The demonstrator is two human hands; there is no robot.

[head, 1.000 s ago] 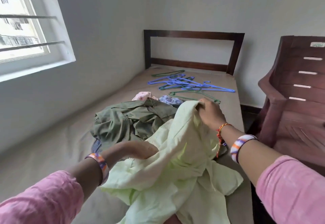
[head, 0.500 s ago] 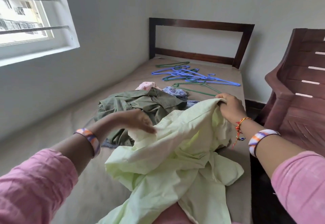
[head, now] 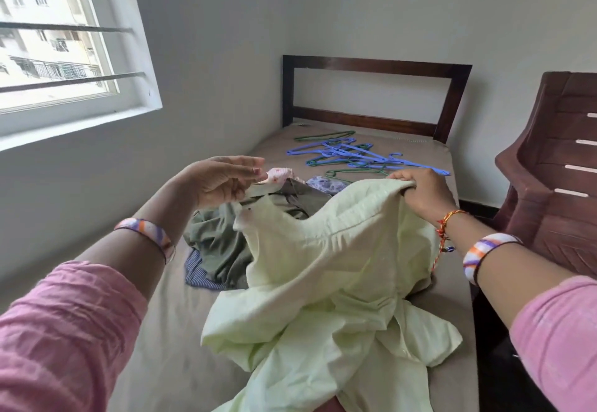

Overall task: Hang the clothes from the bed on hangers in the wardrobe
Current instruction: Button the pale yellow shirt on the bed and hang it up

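Clothes lie heaped mid-bed [head: 168,331]; the pale green shirt [head: 323,266] is lifted off the pile. Right hand [head: 423,195] is clenched on its upper edge. Left hand [head: 223,182] is raised with fingers loosely spread; whether it pinches the cloth cannot be told. Hangers [head: 355,156] lie tangled near the headboard. Risk: a one-sided hold lets the shirt sag and twist; pulling one hanger may drag others along.

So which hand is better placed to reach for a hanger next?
The left hand: it is open and free. The right hand is nearer the hangers but grips the pale green garment.
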